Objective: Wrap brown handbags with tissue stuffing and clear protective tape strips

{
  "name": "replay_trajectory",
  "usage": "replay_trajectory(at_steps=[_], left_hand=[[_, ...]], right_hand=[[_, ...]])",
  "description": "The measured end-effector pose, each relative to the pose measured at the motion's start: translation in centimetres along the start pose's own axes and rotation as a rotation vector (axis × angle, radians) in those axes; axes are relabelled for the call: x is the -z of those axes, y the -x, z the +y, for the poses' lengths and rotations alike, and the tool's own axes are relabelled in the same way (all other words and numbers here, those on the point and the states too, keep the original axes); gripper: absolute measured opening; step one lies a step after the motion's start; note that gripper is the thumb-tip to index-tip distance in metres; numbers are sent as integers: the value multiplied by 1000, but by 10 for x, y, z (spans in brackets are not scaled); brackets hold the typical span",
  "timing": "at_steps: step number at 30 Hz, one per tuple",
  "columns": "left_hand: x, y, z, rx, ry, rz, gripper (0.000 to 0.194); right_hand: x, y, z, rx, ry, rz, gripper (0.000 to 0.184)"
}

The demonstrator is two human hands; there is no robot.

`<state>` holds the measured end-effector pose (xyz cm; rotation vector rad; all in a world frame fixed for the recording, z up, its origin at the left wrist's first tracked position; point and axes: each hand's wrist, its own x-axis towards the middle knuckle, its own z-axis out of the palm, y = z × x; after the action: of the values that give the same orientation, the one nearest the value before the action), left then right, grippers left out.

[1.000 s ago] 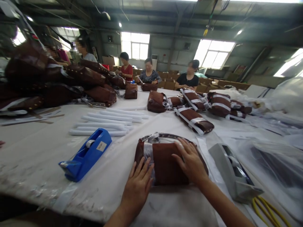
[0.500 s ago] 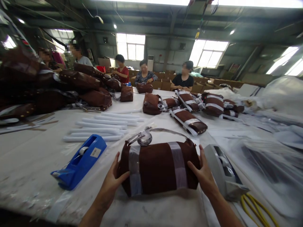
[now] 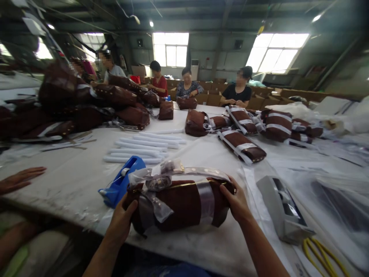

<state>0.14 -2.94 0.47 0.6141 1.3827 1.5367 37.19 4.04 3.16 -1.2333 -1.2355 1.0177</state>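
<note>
A dark brown handbag (image 3: 184, 204) with a gold zipper is held between my two hands at the front of the table. My left hand (image 3: 122, 215) grips its left end, thumb on the near side. The right end is in my right hand (image 3: 238, 198), thumb on the top near the zipper. Clear plastic film bands wrap the body, and a strap in clear wrap (image 3: 207, 172) lies along the top. Just behind the bag's left end stands a blue tape dispenser (image 3: 122, 181), partly hidden. A grey tape dispenser (image 3: 284, 209) sits to the right of my right hand.
White rolled tubes (image 3: 138, 148) lie beyond the bag. Brown bags are heaped (image 3: 95, 100) at the left, and several wrapped bags (image 3: 242, 146) lie at the back right. A co-worker's hand (image 3: 23, 179) rests at the left table edge. Yellow cord (image 3: 324, 256) lies front right.
The bag has tilted, so its zippered top and wrapped strap now show, and it has shifted left towards the blue dispenser. My view has turned left. A co-worker's hand has come into view.
</note>
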Motion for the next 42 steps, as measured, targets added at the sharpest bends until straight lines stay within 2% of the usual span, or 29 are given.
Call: replay_trajectory(at_steps=[3, 7, 10, 11, 13, 15, 16, 18, 21, 23, 28, 37, 40, 42], left_hand=[[14, 14, 15, -1, 7, 71, 90], [29, 29, 34, 13, -62, 46, 78], [36, 28, 34, 12, -251, 85, 73], [36, 26, 31, -14, -355, 111, 74], [32, 23, 25, -157, -611, 169, 72], [19, 21, 23, -393, -854, 183, 59], [10, 22, 22, -522, -952, 147, 52], [-11, 24, 21, -727, -1106, -34, 46], [-39, 27, 11, -865, -1330, -325, 56], [-46, 27, -2, -886, -1448, -396, 63], [-38, 30, -27, -908, -1554, -411, 66], [-43, 22, -25, -802, -1507, -394, 64], [-51, 26, -18, -811, -1498, -356, 63], [-58, 29, -15, -841, -1496, -383, 62]], right_hand=[[-20, 4, -7, -84, -17, -3, 62], [-35, 1, -16, -258, -47, -133, 61], [-38, -5, -13, -258, 158, -179, 62], [-38, -6, -10, -215, 280, -165, 63], [-39, -5, -5, -49, 528, -117, 65], [-44, 3, -4, 201, 701, -98, 61], [-49, 9, -5, 338, 759, -111, 58], [-61, 23, -8, 567, 860, -226, 54], [-79, 42, -4, 732, 1000, -460, 68], [-85, 52, 7, 761, 1063, -536, 77], [-84, 69, 29, 772, 1093, -545, 76], [-87, 65, 28, 742, 1073, -540, 76], [-85, 64, 28, 744, 1081, -556, 77], [-84, 65, 28, 740, 1079, -564, 75]])
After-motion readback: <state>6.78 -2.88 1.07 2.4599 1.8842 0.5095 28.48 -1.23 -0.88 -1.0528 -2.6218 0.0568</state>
